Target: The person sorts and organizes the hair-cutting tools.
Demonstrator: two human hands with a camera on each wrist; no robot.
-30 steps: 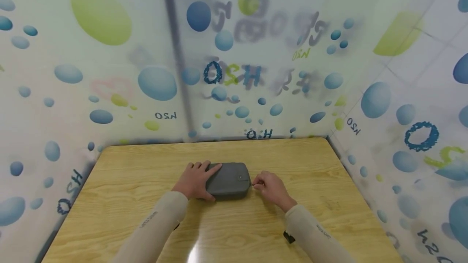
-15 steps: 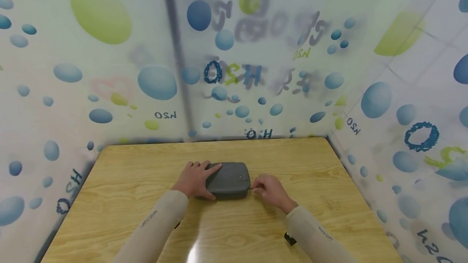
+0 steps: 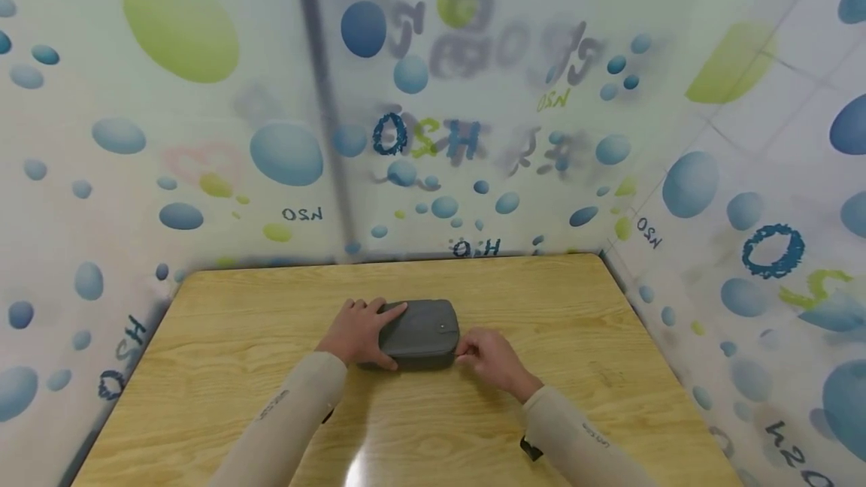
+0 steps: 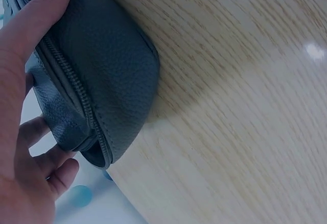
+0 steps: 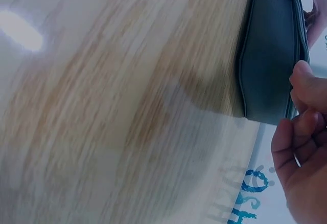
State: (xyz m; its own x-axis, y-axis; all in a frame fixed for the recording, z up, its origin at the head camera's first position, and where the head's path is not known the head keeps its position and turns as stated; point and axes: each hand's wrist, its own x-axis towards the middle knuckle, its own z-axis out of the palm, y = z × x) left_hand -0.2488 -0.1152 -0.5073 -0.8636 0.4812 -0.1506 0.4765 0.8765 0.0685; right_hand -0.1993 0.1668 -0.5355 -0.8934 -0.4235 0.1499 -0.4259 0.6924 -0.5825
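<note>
A dark grey leather zip pouch [image 3: 419, 333] lies on the wooden table, with a small flap and snap on its top at the right. My left hand [image 3: 355, 333] grips its left end, thumb on the near side and fingers spread over the top. In the left wrist view, the pouch's zipper [image 4: 71, 81] runs along the side under that thumb, parted near the end. At the pouch's near right corner, my right hand [image 3: 494, 359] pinches the zipper pull, which the fingertips mostly hide. The right wrist view shows thumb and curled fingers [image 5: 306, 127] right at the zipper edge.
The wooden table [image 3: 575, 307] reaches back to a wall [image 3: 419, 96] printed with blue and green bubbles and lettering. Another printed wall [image 3: 744, 246] runs along the right side. Light glares off the table's near part.
My right hand has moved a little toward me and left around the pouch's right end, still pinching the zipper pull. My left hand keeps its grip, and the pouch stays nearly in place.
</note>
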